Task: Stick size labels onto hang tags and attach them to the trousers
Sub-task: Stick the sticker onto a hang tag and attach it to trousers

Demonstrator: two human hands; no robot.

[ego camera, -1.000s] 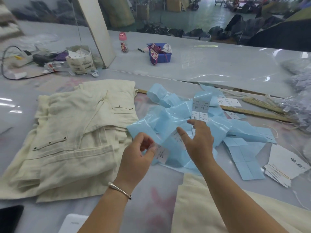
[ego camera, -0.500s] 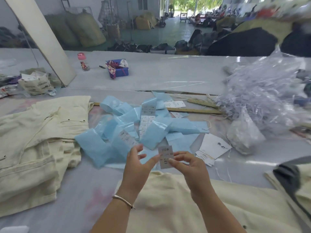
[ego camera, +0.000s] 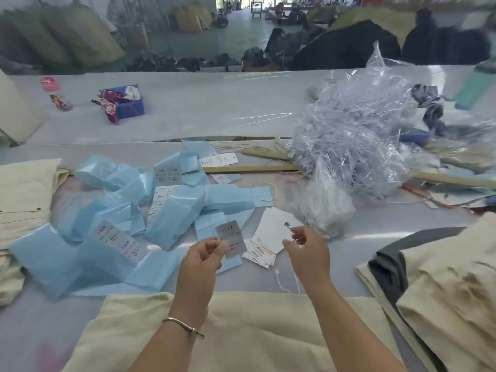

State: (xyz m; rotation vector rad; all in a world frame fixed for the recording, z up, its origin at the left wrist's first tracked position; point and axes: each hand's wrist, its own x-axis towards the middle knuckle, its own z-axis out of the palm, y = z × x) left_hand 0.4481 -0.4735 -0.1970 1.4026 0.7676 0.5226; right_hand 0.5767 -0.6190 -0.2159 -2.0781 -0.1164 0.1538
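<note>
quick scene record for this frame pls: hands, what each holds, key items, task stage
left hand: pinches size label, peeled off its backing
right hand: pinches string of hang tag
hang tag: flat on table, other tags beneath it
blue backing strips: heaped left of hands, some labels left
trousers: cream, under the wrists
stage: label not yet on tag

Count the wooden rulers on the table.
2. One ruler lies flat behind the blue strips; the other ruler sits just beyond it, angled toward the plastic pile. That pile may hide more.
</note>
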